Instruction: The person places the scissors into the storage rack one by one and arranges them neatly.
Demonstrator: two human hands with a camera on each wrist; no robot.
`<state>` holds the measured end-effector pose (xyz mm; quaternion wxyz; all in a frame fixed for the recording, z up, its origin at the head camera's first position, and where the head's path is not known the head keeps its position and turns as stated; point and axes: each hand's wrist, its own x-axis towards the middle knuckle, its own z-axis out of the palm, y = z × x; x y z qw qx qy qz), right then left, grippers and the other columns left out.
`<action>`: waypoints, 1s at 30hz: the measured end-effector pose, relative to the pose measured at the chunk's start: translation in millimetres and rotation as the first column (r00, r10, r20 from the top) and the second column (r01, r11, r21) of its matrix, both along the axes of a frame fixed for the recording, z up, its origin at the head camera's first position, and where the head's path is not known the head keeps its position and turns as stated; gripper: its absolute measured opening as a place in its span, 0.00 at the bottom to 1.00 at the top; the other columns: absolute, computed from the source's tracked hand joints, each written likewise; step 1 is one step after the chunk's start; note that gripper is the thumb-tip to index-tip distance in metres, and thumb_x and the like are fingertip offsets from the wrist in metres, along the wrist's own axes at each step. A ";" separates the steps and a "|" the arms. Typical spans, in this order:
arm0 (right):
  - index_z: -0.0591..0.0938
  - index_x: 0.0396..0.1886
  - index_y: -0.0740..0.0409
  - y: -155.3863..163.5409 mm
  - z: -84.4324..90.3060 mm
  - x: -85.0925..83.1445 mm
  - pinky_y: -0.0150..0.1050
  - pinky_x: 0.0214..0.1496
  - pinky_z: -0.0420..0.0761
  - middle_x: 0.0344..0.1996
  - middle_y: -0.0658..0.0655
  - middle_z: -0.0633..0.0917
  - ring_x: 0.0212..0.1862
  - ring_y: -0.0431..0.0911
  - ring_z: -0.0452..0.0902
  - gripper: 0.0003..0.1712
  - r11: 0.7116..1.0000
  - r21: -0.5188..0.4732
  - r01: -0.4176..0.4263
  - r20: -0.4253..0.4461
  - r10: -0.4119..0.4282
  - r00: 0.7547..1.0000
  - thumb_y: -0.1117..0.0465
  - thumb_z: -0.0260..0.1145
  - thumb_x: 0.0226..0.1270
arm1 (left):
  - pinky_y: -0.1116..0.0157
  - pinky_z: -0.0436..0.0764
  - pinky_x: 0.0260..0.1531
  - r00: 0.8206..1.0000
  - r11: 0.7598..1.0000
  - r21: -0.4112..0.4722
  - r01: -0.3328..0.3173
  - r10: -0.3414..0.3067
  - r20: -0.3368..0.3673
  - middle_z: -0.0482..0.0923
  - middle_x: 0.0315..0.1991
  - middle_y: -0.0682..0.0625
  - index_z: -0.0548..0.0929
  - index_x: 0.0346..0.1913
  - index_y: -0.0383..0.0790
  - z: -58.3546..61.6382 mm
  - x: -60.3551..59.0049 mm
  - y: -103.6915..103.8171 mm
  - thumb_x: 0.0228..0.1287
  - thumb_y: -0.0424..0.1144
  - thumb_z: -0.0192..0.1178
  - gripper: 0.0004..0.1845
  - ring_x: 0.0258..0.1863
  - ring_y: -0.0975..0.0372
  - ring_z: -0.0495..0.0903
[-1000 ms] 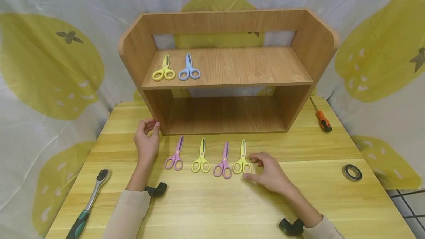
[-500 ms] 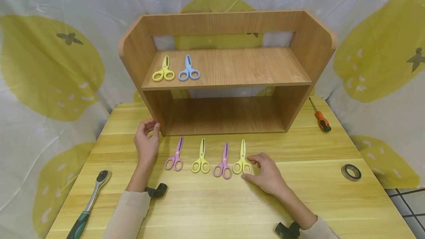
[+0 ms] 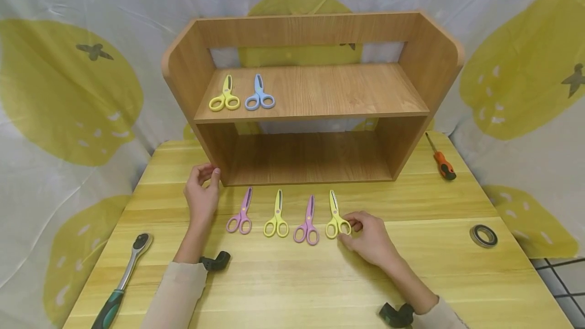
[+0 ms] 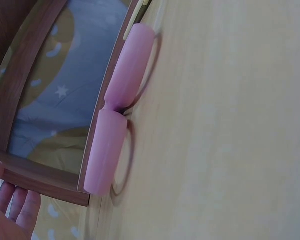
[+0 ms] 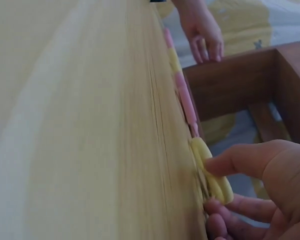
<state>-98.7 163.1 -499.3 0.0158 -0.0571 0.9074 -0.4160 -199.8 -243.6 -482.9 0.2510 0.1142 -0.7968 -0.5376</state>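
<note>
Scissors: two lying on the shelf (image 3: pixel 320 90) already, four waiting on the surface (image 3: pixel 292 278). Right hand (image 3: pixel 372 237) pinching the yellow pair (image 3: pixel 337 217); left hand (image 3: pixel 202 192) resting loosely curled, holding nothing.

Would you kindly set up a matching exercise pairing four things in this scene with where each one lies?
Things:
1. blue scissors
2. ratchet wrench
3. orange screwdriver
4. tape roll

Places:
A. on the table, right of the shelf unit's foot
B. near the table's right edge, beyond the right hand
C. on the upper shelf, beside yellow scissors
D. at the table's front left corner

Pairs: 1-C, 2-D, 3-A, 4-B
</note>
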 end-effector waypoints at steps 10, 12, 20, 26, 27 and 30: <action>0.86 0.55 0.59 3.9 0.3 -4.2 0.31 0.33 0.81 0.25 0.48 0.88 0.30 0.40 0.82 0.24 0.992 -0.128 0.020 0.080 -0.010 0.997 0.65 0.79 0.56 | 0.77 0.80 0.37 1.000 1.000 0.013 0.009 -0.009 0.003 0.85 0.48 0.49 0.81 0.54 0.41 1.3 1.9 -0.4 0.73 0.43 0.64 0.13 0.46 0.69 0.82; 0.85 0.55 0.60 3.7 1.3 -3.8 0.31 0.34 0.82 0.27 0.50 0.89 0.31 0.40 0.83 0.25 0.987 -0.157 0.024 0.095 -0.009 0.995 0.65 0.79 0.57 | 0.77 0.80 0.37 1.000 1.000 0.015 0.012 -0.012 0.003 0.85 0.48 0.48 0.81 0.54 0.41 1.4 2.1 -0.3 0.73 0.43 0.64 0.13 0.47 0.69 0.83; 0.84 0.57 0.61 3.1 17.6 0.8 0.32 0.36 0.82 0.31 0.52 0.91 0.32 0.42 0.82 0.26 0.971 -0.237 0.024 0.104 0.001 0.995 0.65 0.79 0.58 | 0.78 0.79 0.39 1.000 0.999 0.021 0.025 -0.026 0.011 0.86 0.49 0.47 0.81 0.55 0.40 2.7 3.4 1.3 0.74 0.43 0.64 0.15 0.48 0.68 0.82; 0.83 0.60 0.56 7.1 34.8 3.1 0.33 0.36 0.81 0.32 0.49 0.90 0.33 0.43 0.81 0.26 0.961 -0.276 -0.019 0.070 0.040 0.997 0.60 0.79 0.61 | 0.79 0.78 0.38 0.999 0.999 0.016 0.032 -0.032 0.014 0.86 0.51 0.45 0.81 0.57 0.39 4.8 5.5 2.4 0.74 0.43 0.64 0.15 0.48 0.66 0.82; 0.83 0.60 0.56 8.1 39.0 3.5 0.33 0.37 0.81 0.32 0.49 0.90 0.33 0.43 0.80 0.26 0.960 -0.279 -0.037 0.047 0.052 0.998 0.59 0.78 0.62 | 0.79 0.78 0.38 0.999 0.999 0.015 0.030 -0.030 0.016 0.86 0.51 0.45 0.81 0.57 0.40 4.8 5.6 2.5 0.74 0.43 0.64 0.15 0.48 0.66 0.82; 0.83 0.60 0.55 10.3 55.3 5.5 0.34 0.38 0.80 0.31 0.48 0.89 0.34 0.43 0.80 0.26 0.952 -0.291 -0.094 -0.029 0.089 0.996 0.56 0.77 0.64 | 0.79 0.78 0.38 0.999 0.999 0.019 0.027 -0.028 0.017 0.86 0.51 0.46 0.81 0.57 0.40 5.2 6.0 2.3 0.74 0.43 0.64 0.15 0.49 0.65 0.82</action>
